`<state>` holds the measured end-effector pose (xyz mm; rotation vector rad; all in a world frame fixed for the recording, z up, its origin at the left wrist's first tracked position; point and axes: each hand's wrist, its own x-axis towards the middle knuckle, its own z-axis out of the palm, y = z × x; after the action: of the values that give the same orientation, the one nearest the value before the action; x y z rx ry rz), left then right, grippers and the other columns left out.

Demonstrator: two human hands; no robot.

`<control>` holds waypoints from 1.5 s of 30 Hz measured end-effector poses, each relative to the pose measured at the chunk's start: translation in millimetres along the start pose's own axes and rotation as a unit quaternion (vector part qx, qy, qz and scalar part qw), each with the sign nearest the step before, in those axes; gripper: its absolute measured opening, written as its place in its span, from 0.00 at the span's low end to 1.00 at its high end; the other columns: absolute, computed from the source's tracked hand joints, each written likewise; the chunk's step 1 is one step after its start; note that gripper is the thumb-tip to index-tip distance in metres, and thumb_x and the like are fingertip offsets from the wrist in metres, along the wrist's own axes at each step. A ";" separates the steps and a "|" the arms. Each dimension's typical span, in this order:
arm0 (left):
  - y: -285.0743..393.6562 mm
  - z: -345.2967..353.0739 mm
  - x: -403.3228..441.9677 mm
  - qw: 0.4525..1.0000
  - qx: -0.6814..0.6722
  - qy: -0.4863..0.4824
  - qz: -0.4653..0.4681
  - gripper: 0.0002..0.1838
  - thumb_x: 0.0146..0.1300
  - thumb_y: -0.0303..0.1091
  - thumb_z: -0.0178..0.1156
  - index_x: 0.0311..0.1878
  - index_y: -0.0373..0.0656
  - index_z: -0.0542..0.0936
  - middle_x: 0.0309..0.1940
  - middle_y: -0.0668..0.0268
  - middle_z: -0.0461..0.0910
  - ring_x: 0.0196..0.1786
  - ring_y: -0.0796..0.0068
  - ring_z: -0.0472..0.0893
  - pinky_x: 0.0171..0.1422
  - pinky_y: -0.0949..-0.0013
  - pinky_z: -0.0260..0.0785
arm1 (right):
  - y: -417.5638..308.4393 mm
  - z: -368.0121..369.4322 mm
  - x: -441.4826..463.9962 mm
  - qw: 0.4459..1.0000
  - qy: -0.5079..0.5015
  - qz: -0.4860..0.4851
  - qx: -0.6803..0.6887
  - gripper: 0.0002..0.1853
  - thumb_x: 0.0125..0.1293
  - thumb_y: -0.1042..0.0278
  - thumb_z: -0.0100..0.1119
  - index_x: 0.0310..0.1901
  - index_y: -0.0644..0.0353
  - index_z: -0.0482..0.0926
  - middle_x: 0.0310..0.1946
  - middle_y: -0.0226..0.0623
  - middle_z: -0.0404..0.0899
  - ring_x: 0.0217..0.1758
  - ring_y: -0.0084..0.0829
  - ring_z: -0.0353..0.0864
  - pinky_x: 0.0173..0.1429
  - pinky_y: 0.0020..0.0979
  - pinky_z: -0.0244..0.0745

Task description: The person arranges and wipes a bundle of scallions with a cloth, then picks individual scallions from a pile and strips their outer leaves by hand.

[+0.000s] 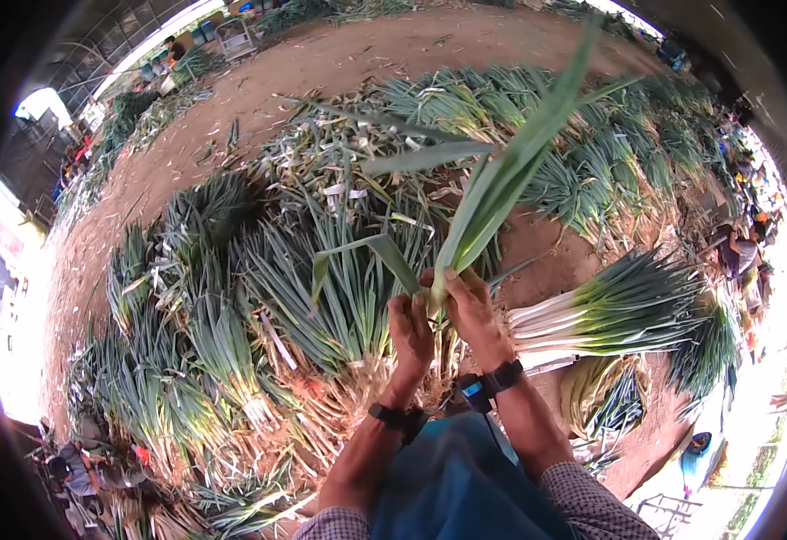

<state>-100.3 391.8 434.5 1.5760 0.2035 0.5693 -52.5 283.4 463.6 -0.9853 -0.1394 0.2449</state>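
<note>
In the head view, a leek [502, 184] stands upright before me, its broad green leaves fanning away toward the top. My right hand [474, 310] is closed around its pale lower stem. Close beside it, my left hand [411, 335] is pinched on a bent leek leaf [395, 259] that folds over to the left. The leek's root end is largely hidden by my fingers. To the right of my right hand lies a bundle of leeks [601, 310] with clean white stems pointing at me.
Uncleaned leeks [204, 315] are heaped at the left and in front. Trimmed leaf scraps [321, 153] lie beyond them, and more leek bundles [583, 180] spread at the far right. Other people [740, 252] are at the right edge and lower left. Brown dirt ground [321, 67] stretches behind.
</note>
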 end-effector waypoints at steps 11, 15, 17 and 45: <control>25.3 -1.5 -5.0 0.977 0.148 -0.034 0.149 0.15 0.77 0.34 0.50 0.57 0.35 0.78 0.41 0.50 0.82 0.42 0.49 0.81 0.47 0.55 0.72 | 24.3 -14.4 -8.0 0.996 -0.028 0.062 0.059 0.25 0.76 0.55 0.58 0.64 0.66 0.72 0.59 0.49 0.81 0.63 0.42 0.80 0.73 0.46 0.71; -10.5 -5.0 -17.2 0.998 0.062 -0.031 -0.005 0.12 0.78 0.34 0.51 0.52 0.36 0.78 0.35 0.51 0.81 0.38 0.54 0.80 0.43 0.56 0.71 | 35.8 -23.4 -10.5 0.996 -0.031 0.061 0.054 0.26 0.72 0.55 0.65 0.63 0.65 0.75 0.58 0.47 0.82 0.65 0.41 0.79 0.73 0.44 0.69; -21.3 -8.8 -18.3 0.998 0.047 -0.020 -0.025 0.11 0.78 0.33 0.51 0.50 0.36 0.78 0.34 0.52 0.80 0.36 0.56 0.80 0.42 0.58 0.71 | 39.1 -29.5 -6.9 0.992 -0.063 0.058 0.096 0.26 0.71 0.56 0.66 0.62 0.65 0.75 0.60 0.48 0.80 0.67 0.42 0.77 0.75 0.46 0.66; -57.4 -22.0 -8.1 0.893 -0.118 -0.318 -0.296 0.17 0.61 0.33 0.74 0.48 0.34 0.81 0.37 0.67 0.83 0.38 0.81 0.80 0.40 0.73 0.73 | 35.9 -62.9 -24.2 0.983 0.102 0.036 0.147 0.19 0.67 0.64 0.70 0.54 0.66 0.78 0.45 0.46 0.85 0.51 0.41 0.85 0.61 0.47 0.82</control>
<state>-105.6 413.3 376.5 1.2923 0.0997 -0.3955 -66.7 245.2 399.1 -0.7172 0.1176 0.2226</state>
